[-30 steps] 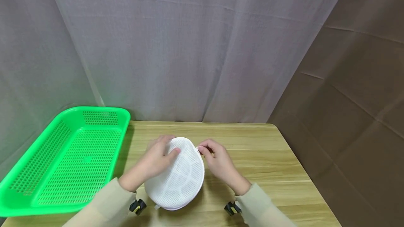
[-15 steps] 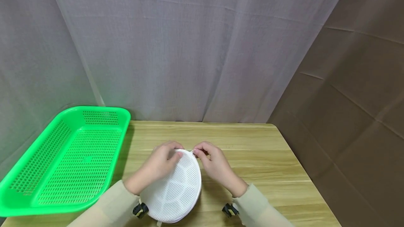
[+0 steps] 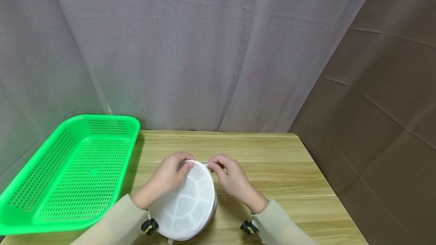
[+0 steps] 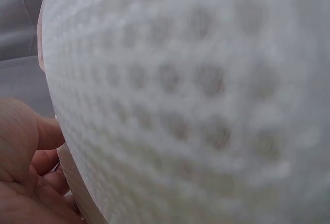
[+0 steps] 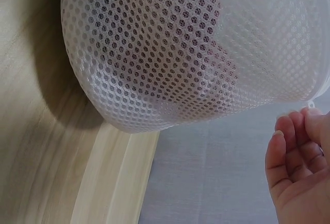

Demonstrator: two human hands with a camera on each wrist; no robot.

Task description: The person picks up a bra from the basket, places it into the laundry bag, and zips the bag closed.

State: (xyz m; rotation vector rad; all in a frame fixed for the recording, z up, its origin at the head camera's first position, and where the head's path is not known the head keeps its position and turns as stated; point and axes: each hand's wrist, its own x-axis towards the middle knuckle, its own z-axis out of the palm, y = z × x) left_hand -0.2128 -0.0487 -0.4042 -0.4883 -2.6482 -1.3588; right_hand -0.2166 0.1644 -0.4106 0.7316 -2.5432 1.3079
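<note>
A round white mesh laundry bag (image 3: 190, 203) stands on the wooden table in front of the person, its flat paneled face turned up. My left hand (image 3: 172, 173) pinches its far rim, thumb on the face and fingers behind. At the rim's far right, my right hand (image 3: 233, 175) pinches a small zipper pull (image 5: 311, 103) between thumb and forefinger. In the right wrist view the mesh side bulges, and something dark and reddish shows through it; its kind cannot be told. White mesh (image 4: 180, 90) fills most of the left wrist view, blurred, beside the left hand (image 4: 26, 167).
A large green plastic basket (image 3: 131, 154) with slotted walls stands at the left of the wooden table (image 3: 282, 169). Grey cloth (image 3: 190, 56) hangs behind the table, and brown cloth (image 3: 381, 97) hangs along its right side.
The bag has shifted toward the person. The right hand has moved a little left along the rim with the zipper pull, closer to the left hand, which still holds the rim.
</note>
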